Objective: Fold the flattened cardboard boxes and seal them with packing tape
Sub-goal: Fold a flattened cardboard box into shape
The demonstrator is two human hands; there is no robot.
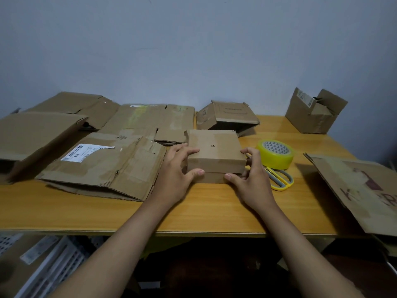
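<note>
- Holding the small folded box [216, 154] from both sides, mid-table near the front edge, lid flap down and closed
- left hand [179, 168] is curled round the box's left end: fingers over the top edge, thumb pressed on the front face low down
- right hand [250, 171] mirrors it on the right end, fingers wrapped round the corner, thumb on the front near the bottom seam
- box itself is plain brown corrugated card, squat and squarish, matte, a bit scuffed, with a tiny dark mark on top and paler patches like old tape residue
- roll of packing tape [277, 154] sits just right of the box, glossy translucent yellow, lying flat
- scissors [279, 179] with yellow and grey handles lie just in front of the tape, partly behind the right hand
- flattened box with a white shipping label [103, 166] lies to the left, creased and ragged at the edges
- table [193, 211] is smooth orange-toned wood grain, slightly shiny
- open box [314, 111] stands at the back right corner, flaps up
</note>
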